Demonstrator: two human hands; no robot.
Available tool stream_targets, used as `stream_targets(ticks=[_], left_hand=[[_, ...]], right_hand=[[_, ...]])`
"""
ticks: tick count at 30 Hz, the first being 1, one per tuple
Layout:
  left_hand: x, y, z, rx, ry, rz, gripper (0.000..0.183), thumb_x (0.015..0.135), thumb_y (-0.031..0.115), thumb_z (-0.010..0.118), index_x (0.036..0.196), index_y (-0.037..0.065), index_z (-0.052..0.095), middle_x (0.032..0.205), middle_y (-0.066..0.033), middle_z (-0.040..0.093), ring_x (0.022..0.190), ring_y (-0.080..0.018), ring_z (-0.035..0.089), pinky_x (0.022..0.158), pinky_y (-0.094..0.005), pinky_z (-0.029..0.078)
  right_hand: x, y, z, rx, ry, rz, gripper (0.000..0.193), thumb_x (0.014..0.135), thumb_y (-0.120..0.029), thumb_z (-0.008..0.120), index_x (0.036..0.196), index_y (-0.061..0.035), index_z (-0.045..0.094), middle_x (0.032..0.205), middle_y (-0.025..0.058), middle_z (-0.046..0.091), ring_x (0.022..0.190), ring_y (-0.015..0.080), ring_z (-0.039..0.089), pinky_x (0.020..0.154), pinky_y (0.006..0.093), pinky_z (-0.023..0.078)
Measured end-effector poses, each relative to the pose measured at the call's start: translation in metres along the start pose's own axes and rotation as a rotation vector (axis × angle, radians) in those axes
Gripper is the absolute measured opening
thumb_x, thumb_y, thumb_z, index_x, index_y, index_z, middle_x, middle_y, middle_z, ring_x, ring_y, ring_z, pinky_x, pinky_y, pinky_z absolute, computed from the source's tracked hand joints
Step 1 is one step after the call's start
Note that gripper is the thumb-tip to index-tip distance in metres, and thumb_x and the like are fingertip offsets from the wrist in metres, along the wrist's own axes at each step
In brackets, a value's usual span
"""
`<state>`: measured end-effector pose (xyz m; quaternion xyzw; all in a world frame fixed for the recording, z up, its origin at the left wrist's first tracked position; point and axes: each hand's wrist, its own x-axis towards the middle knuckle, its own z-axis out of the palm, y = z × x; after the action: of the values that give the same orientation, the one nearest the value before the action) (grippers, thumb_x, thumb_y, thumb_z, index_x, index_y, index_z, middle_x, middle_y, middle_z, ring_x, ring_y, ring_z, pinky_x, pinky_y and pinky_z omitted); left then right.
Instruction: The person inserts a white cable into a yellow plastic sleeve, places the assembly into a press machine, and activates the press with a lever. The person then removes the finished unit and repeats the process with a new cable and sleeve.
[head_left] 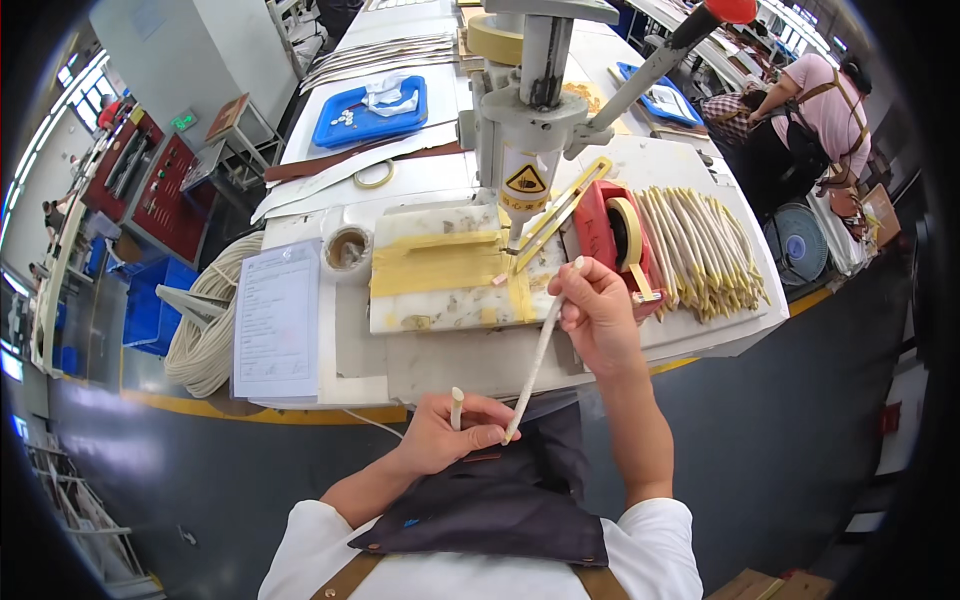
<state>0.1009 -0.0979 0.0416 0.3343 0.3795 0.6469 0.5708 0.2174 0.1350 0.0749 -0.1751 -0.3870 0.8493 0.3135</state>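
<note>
Gripping pale stiff cord, hands

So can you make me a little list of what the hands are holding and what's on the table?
left hand: holds lower end of a cream cord plus a short cord end
right hand: fingers grip the cord's upper end
machine: grey press with yellow warning sticker
board: white, strips of yellow tape
tape dispenser: red, right of board
cord pile: cream, far right
clipboard paper: left edge

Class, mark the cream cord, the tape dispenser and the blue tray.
cream cord (540, 345), head view, mid-length between the hands
red tape dispenser (598, 228), head view, red body
blue tray (345, 128), head view, bare floor
</note>
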Motion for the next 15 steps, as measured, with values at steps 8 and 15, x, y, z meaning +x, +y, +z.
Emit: stream_targets(ticks=[8, 15], left_hand=[[0.0, -0.002, 0.009, -0.005, 0.033, -0.019, 0.021, 0.092, -0.003, 0.073, 0.113, -0.003, 0.073, 0.102, -0.011, 0.074, 0.082, -0.012, 0.068, 0.073, -0.024, 0.055], [0.002, 0.007, 0.013, 0.249, 0.024, 0.046, 0.028, 0.082, -0.007, 0.081, 0.108, 0.001, 0.078, 0.101, -0.0112, 0.077, 0.063, -0.0019, 0.05, 0.057, -0.0194, 0.041]], right_hand=[[0.002, 0.007, -0.001, 0.048, -0.043, 0.035, 0.015, 0.098, -0.005, 0.069, 0.111, 0.0008, 0.066, 0.097, 0.0137, 0.073, 0.066, 0.0089, 0.066, 0.059, 0.0215, 0.057], [0.003, 0.008, 0.0, 0.014, 0.011, 0.067, 0.02, 0.102, -0.011, 0.064, 0.115, 0.0035, 0.065, 0.093, 0.0111, 0.073, 0.063, 0.0062, 0.065, 0.059, 0.0195, 0.057]])
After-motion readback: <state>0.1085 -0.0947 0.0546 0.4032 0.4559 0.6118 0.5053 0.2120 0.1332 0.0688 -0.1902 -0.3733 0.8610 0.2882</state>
